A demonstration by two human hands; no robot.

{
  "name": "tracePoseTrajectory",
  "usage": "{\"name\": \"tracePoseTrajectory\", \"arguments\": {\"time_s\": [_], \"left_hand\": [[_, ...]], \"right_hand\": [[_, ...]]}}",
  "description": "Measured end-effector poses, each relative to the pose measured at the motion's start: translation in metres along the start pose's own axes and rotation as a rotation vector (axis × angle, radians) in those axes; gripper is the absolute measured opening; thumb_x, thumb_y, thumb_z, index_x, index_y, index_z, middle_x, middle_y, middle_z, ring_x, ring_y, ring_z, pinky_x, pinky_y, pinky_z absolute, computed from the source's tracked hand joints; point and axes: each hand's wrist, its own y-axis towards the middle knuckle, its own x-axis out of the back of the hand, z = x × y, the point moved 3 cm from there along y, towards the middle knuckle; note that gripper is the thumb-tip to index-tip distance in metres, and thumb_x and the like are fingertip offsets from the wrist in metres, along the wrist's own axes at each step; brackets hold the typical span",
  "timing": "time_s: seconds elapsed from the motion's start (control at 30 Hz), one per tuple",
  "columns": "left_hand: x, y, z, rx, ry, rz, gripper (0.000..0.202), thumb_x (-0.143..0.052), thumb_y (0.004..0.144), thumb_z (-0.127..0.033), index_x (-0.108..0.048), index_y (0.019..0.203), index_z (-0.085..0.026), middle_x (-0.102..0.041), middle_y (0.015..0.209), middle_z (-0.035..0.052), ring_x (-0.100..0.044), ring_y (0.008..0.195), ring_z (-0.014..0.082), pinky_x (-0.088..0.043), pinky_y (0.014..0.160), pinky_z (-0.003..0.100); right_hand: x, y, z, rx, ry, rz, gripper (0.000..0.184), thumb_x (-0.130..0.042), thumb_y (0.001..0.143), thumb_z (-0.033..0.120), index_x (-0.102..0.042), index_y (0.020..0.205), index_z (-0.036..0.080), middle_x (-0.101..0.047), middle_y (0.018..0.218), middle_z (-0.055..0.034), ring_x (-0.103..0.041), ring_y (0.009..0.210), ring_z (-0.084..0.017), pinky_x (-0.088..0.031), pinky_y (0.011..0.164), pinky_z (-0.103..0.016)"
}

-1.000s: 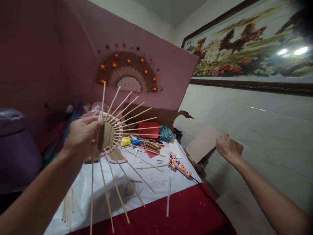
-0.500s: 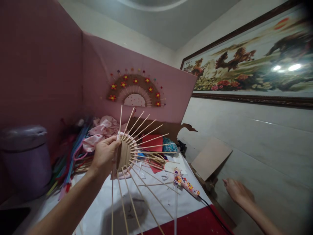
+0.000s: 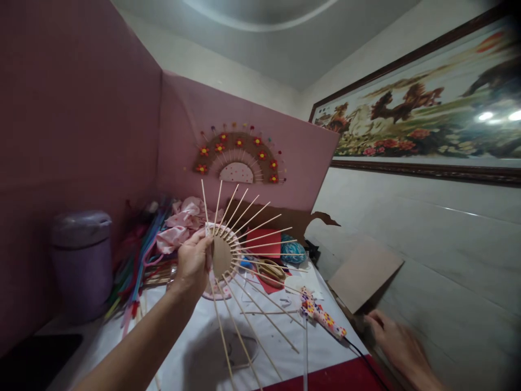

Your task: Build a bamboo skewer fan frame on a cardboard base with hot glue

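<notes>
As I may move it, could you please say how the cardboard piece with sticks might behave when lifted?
The cardboard piece looks fairly stiff, being flat though the left grip holds only one edge. It is probably light, being held up one-handed. The slender sticks may snag or snap, since their outer ends stand unsupported.

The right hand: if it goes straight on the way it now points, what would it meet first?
Probably the beige board, near its lower corner, ahead of the right hand; depth is unclear.
</notes>
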Motion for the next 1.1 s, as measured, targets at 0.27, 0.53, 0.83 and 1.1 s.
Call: {"name": "tracePoseTrajectory", "arguments": {"time_s": [0.27,0.53,0.83,1.1], "left_hand": [[0.0,0.002,-0.005,0.066,-0.113,-0.073,0.01,-0.059,0.055,-0.005,-0.062,0.061,-0.012,-0.062,0.053,-0.001,-0.056,0.049,0.01,-0.043,0.05,0.019],[0.008,0.011,-0.007,0.094,-0.198,-0.183,0.016,-0.052,0.063,0.001,-0.059,0.059,-0.012,-0.06,0.05,-0.0017,-0.054,0.045,0.0084,-0.045,0.049,0.018],[-0.004,0.008,0.001,0.13,-0.282,-0.21,0.017,-0.049,0.064,0.002,-0.055,0.061,-0.013,-0.059,0.055,-0.0001,-0.058,0.053,0.0118,-0.051,0.062,0.025],[-0.015,-0.006,0.019,0.075,-0.289,-0.22,0.016,-0.051,0.068,-0.002,-0.048,0.064,-0.018,-0.057,0.055,-0.0037,-0.057,0.054,0.0099,-0.051,0.063,0.023]], "right_hand": [[0.014,-0.038,0.043,0.075,0.123,-0.064,0.034,-0.034,0.082,0.04,-0.062,0.068,0.026,-0.068,0.062,-0.0048,-0.064,0.061,-0.022,-0.036,0.049,-0.028],[0.012,-0.05,0.076,0.26,0.338,-0.227,0.033,-0.037,0.084,0.04,-0.063,0.077,0.022,-0.066,0.067,-0.0047,-0.062,0.06,-0.018,-0.041,0.054,-0.026],[-0.007,-0.1,0.19,0.392,0.933,0.214,0.025,-0.052,0.081,0.038,-0.062,0.077,0.016,-0.061,0.074,-0.0061,-0.057,0.061,-0.015,-0.045,0.056,-0.025],[-0.012,-0.1,0.303,0.076,1.761,0.412,0.057,-0.074,0.056,0.053,-0.056,0.094,0.015,-0.06,0.079,-0.0027,-0.053,0.06,-0.011,-0.04,0.044,-0.019]]}}
